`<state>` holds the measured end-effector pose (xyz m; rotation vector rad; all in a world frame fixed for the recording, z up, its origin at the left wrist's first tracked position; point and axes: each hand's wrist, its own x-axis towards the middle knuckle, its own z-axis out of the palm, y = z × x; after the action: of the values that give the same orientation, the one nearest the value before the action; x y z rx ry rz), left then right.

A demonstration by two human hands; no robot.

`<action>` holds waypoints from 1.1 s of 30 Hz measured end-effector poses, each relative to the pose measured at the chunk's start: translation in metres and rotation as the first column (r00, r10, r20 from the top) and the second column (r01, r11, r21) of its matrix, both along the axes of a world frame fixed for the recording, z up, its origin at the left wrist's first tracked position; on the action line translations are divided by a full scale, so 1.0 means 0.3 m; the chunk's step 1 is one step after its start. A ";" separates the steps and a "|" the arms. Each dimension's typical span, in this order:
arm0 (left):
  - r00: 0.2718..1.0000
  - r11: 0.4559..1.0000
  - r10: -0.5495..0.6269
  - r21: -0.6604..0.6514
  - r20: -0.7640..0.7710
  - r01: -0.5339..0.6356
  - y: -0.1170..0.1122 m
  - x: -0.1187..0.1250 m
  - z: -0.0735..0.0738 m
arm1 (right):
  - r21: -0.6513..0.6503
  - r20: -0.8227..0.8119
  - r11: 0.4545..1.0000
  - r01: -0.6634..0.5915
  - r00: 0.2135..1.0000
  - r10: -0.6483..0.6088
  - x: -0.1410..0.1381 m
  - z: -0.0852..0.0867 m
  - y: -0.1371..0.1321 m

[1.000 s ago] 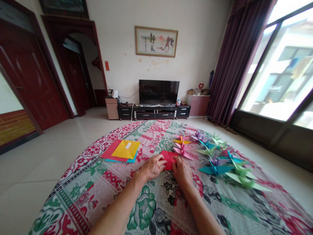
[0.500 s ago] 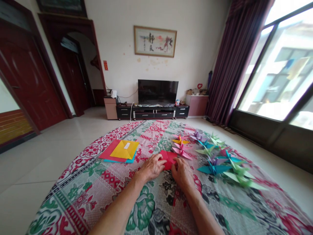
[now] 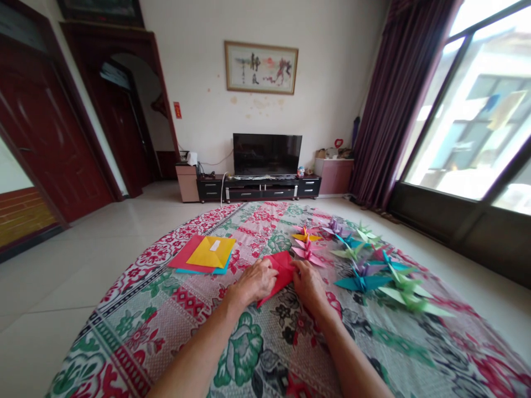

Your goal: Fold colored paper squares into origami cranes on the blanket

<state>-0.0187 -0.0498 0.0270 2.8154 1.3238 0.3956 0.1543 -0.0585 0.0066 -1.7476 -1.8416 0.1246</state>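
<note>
A folded sheet of red origami paper [image 3: 284,272] lies at the middle of the table, between my two hands. My left hand [image 3: 258,281] grips its left side with curled fingers, and a pointed red corner sticks out below that hand. On the right edge, my right hand [image 3: 307,283] pinches the paper, its fingertips bent over it. Just beyond my right hand sit a pink paper crane [image 3: 309,251] and a yellow-orange paper crane [image 3: 306,235]. The thumbs are mostly hidden from view.
Left of my hands lies a stack of red, blue and yellow paper [image 3: 212,252]. Several folded cranes in blue [image 3: 363,281], green [image 3: 410,298] and purple stand to the right. A patterned cloth [image 3: 244,354] covers the round table. Beyond are a television [image 3: 267,155] and a low cabinet.
The red paper has turned and now shows more of its surface, with a corner pointing down left. My hands have shifted slightly with it.
</note>
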 end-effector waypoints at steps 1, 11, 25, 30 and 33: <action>1.000 1.000 -0.028 -0.005 0.005 0.028 0.006 -0.007 -0.001 | 0.000 0.003 1.000 -0.023 1.000 0.023 0.006 0.001 0.011; 0.991 0.991 -0.121 0.065 0.054 0.118 0.030 -0.023 -0.032 | 0.060 0.010 0.996 -0.064 0.998 0.063 0.019 -0.026 0.048; 0.992 0.990 -0.125 0.062 -0.014 0.126 0.022 -0.016 -0.014 | -0.041 0.150 0.999 -0.021 0.988 0.027 -0.026 0.021 0.045; 0.993 0.991 -0.118 0.066 -0.005 0.118 0.019 -0.019 -0.017 | -0.034 0.185 0.999 0.023 0.983 -0.017 -0.033 0.020 0.049; 0.993 0.991 -0.119 0.058 -0.002 0.119 0.022 -0.019 -0.019 | -0.030 0.180 0.999 0.029 0.983 -0.023 -0.033 0.018 0.051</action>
<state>-0.0244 -0.0433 0.0213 2.9223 1.1547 0.4400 0.1444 -0.0432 0.0120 -1.8573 -1.9524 -0.0150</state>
